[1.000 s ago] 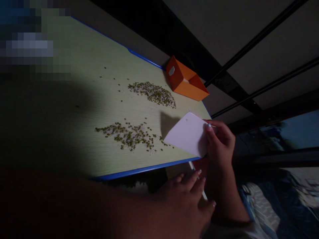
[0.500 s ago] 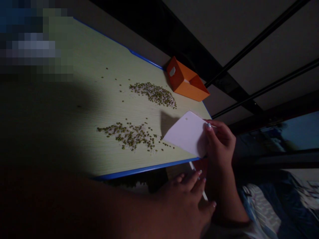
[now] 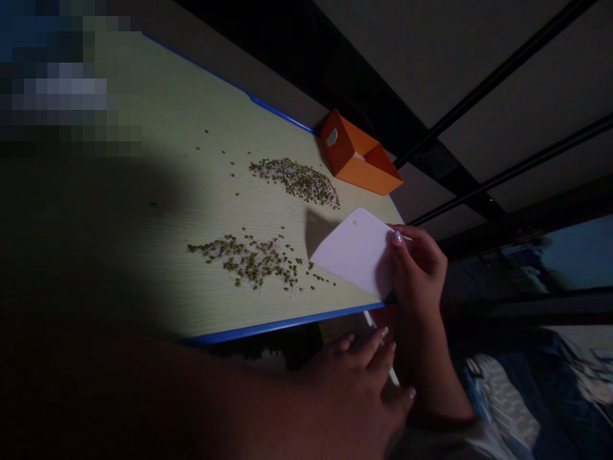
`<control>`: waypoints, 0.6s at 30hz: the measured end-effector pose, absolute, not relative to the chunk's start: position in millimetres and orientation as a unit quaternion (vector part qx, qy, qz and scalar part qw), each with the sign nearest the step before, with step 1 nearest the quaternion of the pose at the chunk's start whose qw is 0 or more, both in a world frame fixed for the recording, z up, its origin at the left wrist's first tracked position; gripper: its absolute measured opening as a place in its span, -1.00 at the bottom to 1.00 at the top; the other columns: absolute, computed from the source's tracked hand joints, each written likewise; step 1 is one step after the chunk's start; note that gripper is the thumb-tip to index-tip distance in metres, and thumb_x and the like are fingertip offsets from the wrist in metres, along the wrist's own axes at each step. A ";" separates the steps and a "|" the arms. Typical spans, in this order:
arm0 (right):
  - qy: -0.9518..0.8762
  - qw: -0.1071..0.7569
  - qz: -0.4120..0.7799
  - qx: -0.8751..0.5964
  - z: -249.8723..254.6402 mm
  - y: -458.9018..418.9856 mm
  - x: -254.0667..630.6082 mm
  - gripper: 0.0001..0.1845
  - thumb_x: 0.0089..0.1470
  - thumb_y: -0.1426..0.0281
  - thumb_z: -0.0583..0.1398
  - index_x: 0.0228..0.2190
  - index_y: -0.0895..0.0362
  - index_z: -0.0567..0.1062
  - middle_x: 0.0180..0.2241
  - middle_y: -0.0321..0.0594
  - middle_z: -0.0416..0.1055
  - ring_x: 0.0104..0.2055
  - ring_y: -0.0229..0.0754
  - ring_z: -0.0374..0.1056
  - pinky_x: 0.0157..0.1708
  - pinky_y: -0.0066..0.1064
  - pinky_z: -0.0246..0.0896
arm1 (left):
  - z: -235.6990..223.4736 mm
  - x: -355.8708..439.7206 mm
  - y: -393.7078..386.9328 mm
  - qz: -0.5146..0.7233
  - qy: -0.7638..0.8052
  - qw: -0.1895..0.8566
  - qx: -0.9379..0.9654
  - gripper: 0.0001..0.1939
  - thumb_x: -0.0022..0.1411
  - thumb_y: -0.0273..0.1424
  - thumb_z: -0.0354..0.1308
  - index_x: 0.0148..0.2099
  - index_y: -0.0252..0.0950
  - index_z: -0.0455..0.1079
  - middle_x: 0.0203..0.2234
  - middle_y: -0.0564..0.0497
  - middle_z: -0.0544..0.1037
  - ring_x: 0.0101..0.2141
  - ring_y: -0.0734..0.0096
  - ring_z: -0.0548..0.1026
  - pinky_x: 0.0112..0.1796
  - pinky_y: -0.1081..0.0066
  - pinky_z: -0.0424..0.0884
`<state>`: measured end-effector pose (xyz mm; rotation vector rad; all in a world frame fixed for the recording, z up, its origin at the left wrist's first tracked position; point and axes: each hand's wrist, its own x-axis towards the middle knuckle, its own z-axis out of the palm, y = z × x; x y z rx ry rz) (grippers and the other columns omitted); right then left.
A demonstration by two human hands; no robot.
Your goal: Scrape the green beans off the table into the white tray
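My right hand (image 3: pixel 419 268) pinches a stiff white card (image 3: pixel 352 252) with a small round spot near one corner, thumb on its upper face. The card is tilted over the table's right end; its left tip is close to the spread of green beans mixed with pale grains (image 3: pixel 253 262). Farther back lies a denser pile of the same mix (image 3: pixel 299 179). My left hand (image 3: pixel 364 377) is below the near table edge, back toward me, fingers apart, holding nothing I can see.
The pale green table (image 3: pixel 191 191) has a blue edge strip (image 3: pixel 287 322). An orange open box (image 3: pixel 361 156) stands at its back right edge. Stray beans are scattered toward the left. Dark panels (image 3: pixel 502 57) rise behind, and fabric (image 3: pixel 522 390) lies at lower right.
My right hand and the white card have shifted slightly left and up, toward the back of the table. My left hand and both bean piles look the same.
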<state>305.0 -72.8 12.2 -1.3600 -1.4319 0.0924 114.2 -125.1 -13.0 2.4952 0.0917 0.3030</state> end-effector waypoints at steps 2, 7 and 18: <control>-0.605 0.551 0.042 -0.573 12.3 -72.9 305.2 -0.85 0.08 0.23 0.36 -0.34 0.02 0.63 -0.33 -0.27 0.61 -0.27 -0.18 0.50 -0.26 -0.33 0.37 | -15.0 113.6 -125.6 0.127 0.032 0.309 0.942 -0.48 0.33 -0.23 0.09 0.30 -0.17 0.33 0.37 -0.32 0.20 0.38 -0.19 0.15 0.11 -0.06 0.39; -0.604 0.561 0.061 -0.563 10.5 -74.4 306.2 -0.88 0.07 0.24 0.38 -0.35 0.01 0.64 -0.35 -0.30 0.61 -0.30 -0.22 0.49 -0.31 -0.38 0.34 | -14.9 113.4 -126.4 0.126 0.045 0.323 0.937 -0.52 0.35 -0.24 0.04 0.28 -0.14 0.36 0.38 -0.28 0.20 0.37 -0.16 0.16 0.13 -0.02 0.38; -0.639 0.529 0.076 -0.553 16.2 -64.7 306.1 -0.87 0.10 0.22 0.36 -0.30 -0.03 0.64 -0.28 -0.29 0.61 -0.18 -0.15 0.52 -0.17 -0.28 0.40 | -18.1 114.4 -128.0 0.148 0.045 0.311 0.938 -0.52 0.30 -0.26 0.11 0.25 -0.18 0.40 0.35 -0.28 0.26 0.33 -0.17 0.23 0.09 -0.01 0.41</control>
